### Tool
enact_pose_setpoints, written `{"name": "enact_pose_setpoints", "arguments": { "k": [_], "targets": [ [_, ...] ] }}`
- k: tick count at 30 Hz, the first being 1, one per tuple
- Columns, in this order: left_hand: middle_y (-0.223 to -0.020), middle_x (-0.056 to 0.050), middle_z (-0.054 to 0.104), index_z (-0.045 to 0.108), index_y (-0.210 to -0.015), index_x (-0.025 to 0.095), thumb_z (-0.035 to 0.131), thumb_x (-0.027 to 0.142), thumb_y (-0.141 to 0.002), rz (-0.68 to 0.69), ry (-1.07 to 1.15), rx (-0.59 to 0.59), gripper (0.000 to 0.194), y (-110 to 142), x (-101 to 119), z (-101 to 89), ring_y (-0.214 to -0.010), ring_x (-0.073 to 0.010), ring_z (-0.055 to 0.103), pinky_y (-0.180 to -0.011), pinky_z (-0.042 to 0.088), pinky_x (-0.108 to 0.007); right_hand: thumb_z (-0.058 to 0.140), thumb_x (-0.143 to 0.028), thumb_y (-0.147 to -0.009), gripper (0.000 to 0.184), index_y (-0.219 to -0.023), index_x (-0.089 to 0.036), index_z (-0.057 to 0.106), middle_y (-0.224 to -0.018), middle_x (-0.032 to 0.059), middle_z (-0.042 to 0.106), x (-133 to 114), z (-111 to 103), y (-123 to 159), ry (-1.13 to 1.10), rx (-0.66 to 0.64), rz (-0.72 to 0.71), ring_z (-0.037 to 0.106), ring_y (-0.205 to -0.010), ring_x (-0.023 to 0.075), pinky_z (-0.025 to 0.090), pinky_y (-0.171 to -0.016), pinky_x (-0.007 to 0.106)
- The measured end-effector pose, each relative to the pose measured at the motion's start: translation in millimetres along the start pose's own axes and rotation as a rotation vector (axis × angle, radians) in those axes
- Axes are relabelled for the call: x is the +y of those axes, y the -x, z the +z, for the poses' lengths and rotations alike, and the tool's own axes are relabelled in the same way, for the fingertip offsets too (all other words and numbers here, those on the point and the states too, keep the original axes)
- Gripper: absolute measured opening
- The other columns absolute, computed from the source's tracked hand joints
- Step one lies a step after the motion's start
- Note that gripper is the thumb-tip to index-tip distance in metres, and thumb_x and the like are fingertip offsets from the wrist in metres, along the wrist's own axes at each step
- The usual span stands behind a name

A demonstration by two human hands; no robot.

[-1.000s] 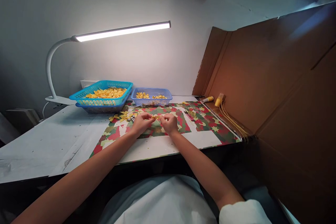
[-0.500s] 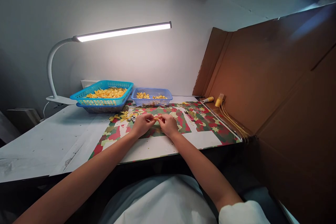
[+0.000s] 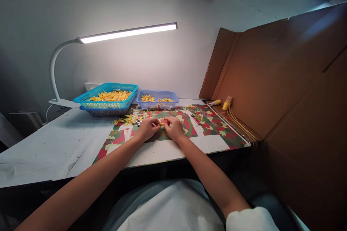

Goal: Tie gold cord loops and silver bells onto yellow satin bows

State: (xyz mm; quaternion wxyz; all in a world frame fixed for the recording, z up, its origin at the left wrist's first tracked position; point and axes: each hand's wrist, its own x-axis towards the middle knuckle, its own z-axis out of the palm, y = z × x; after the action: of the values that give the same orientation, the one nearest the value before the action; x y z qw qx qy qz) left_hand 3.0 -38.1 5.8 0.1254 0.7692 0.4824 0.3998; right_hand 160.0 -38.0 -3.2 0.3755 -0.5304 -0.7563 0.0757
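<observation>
Over the patterned mat [image 3: 162,138], the fingers of my left hand [image 3: 147,130] pinch one side of a small thin yellow piece [image 3: 162,123]. My right hand [image 3: 175,129] pinches its other side, with the fingertips of both hands close together. Fingers cover much of the piece, so its exact kind is unclear. Left of my left hand lie several yellow petal-like pieces [image 3: 129,119] and a small cluster of shiny silvery bits [image 3: 137,122]. A pink-handled tool [image 3: 195,119] rests on the mat to the right of my right hand.
At the back left, a turquoise basket [image 3: 78,100] of yellow pieces sits on a darker blue basket [image 3: 103,113]. Beside them is a periwinkle basket [image 3: 173,104]. A lamp [image 3: 128,33] hangs above. Yellow spools [image 3: 225,104] and strands [image 3: 241,126] lie near the cardboard wall [image 3: 284,79].
My fingertips have shifted slightly around the yellow piece, and a bit more of it shows between them. Both hands stay in nearly the same place.
</observation>
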Motion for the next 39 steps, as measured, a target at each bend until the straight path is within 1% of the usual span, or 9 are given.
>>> {"name": "enact_pose_setpoints", "arguments": {
  "k": [5,12,14,19,23,28,32,36,39],
  "targets": [
    [-0.067,0.001,0.068,0.062,-0.063,0.022,0.056,0.021,-0.069,0.038,-0.025,-0.012,0.008,-0.4,-2.5,0.9,-0.063,-0.0153,0.059,-0.066,0.046,-0.025,0.052,-0.019,-0.086,0.017,-0.087,-0.021,0.069,-0.093,0.0030,0.065,-1.9,-1.3,0.6,0.067,-0.070,0.003,0.052,-0.094,0.0198,0.033,-0.080,0.033],
    [-0.064,0.001,0.066,0.062,-0.060,0.023,0.060,0.024,-0.069,-0.003,0.008,0.023,0.009,-1.7,-1.4,-0.6,-0.061,-0.0166,0.057,-0.063,0.044,-0.026,0.067,-0.024,-0.075,0.014,-0.089,-0.023,0.067,-0.097,0.0019,0.063,-1.1,-4.1,2.7,0.063,0.007,-0.086,0.051,-0.097,0.0218,0.031,-0.082,0.035],
    [-0.063,0.001,0.066,0.063,-0.060,0.023,0.061,0.025,-0.069,-0.013,0.017,0.020,0.009,-1.8,-1.1,-0.6,-0.061,-0.0164,0.057,-0.063,0.044,-0.025,0.065,-0.023,-0.079,0.007,-0.085,-0.023,0.068,-0.095,0.0024,0.064,0.4,-3.5,2.6,0.082,0.016,-0.090,0.051,-0.097,0.0218,0.031,-0.082,0.035],
    [-0.062,0.001,0.066,0.062,-0.059,0.023,0.059,0.025,-0.068,-0.024,0.051,0.018,0.010,-2.4,-3.5,-0.2,-0.059,-0.0166,0.058,-0.061,0.044,-0.026,0.059,-0.020,-0.085,0.010,-0.082,-0.021,0.068,-0.093,0.0037,0.065,2.8,-3.6,0.6,0.054,0.092,-0.075,0.051,-0.094,0.0217,0.033,-0.082,0.036],
    [-0.058,0.001,0.065,0.060,-0.057,0.022,0.060,0.029,-0.066,-0.091,0.093,0.017,0.011,-3.0,-5.6,-1.5,-0.056,-0.0163,0.058,-0.056,0.043,-0.025,0.056,-0.020,-0.086,0.013,-0.076,-0.019,0.065,-0.088,0.0041,0.063,4.3,-11.9,-2.5,-0.167,0.101,-0.071,0.054,-0.089,0.0193,0.039,-0.081,0.033],
    [-0.048,0.003,0.058,0.058,-0.055,0.020,0.064,0.036,-0.065,-0.208,0.189,0.038,0.019,-3.9,-4.0,-3.8,-0.046,-0.0137,0.052,-0.046,0.038,-0.024,0.048,-0.031,-0.087,0.023,-0.071,-0.019,0.059,-0.083,0.0033,0.061,4.5,-27.2,-4.3,-0.542,-0.062,-0.075,0.057,-0.081,0.0159,0.045,-0.074,0.028],
    [-0.047,0.004,0.055,0.058,-0.055,0.018,0.067,0.037,-0.060,-0.275,0.345,0.056,0.022,-5.6,-5.2,-3.2,-0.042,-0.0112,0.049,-0.042,0.036,-0.022,0.044,-0.042,-0.084,0.027,-0.070,-0.021,0.052,-0.067,-0.0003,0.052,5.3,-34.8,-3.7,-0.739,-0.173,-0.043,0.051,-0.066,0.0137,0.043,-0.065,0.027],
    [-0.050,0.002,0.059,0.059,-0.055,0.018,0.070,0.035,-0.057,-0.347,0.464,0.065,0.020,-7.9,-12.6,-2.5,-0.044,-0.0116,0.052,-0.043,0.040,-0.022,0.046,-0.047,-0.078,0.028,-0.067,-0.022,0.046,-0.059,-0.0033,0.037,8.1,-49.9,-3.3,-0.875,-0.089,0.006,0.035,-0.052,0.0107,0.037,-0.054,0.026],
    [-0.050,0.001,0.060,0.061,-0.055,0.017,0.072,0.035,-0.054,-0.398,0.510,0.072,0.021,-9.9,-18.4,-2.5,-0.044,-0.0123,0.054,-0.043,0.043,-0.022,0.049,-0.048,-0.074,0.028,-0.064,-0.022,0.041,-0.058,-0.0033,0.033,9.4,-73.7,-2.4,-0.919,-0.002,0.052,0.029,-0.050,0.0101,0.034,-0.050,0.025]
  ]
}}
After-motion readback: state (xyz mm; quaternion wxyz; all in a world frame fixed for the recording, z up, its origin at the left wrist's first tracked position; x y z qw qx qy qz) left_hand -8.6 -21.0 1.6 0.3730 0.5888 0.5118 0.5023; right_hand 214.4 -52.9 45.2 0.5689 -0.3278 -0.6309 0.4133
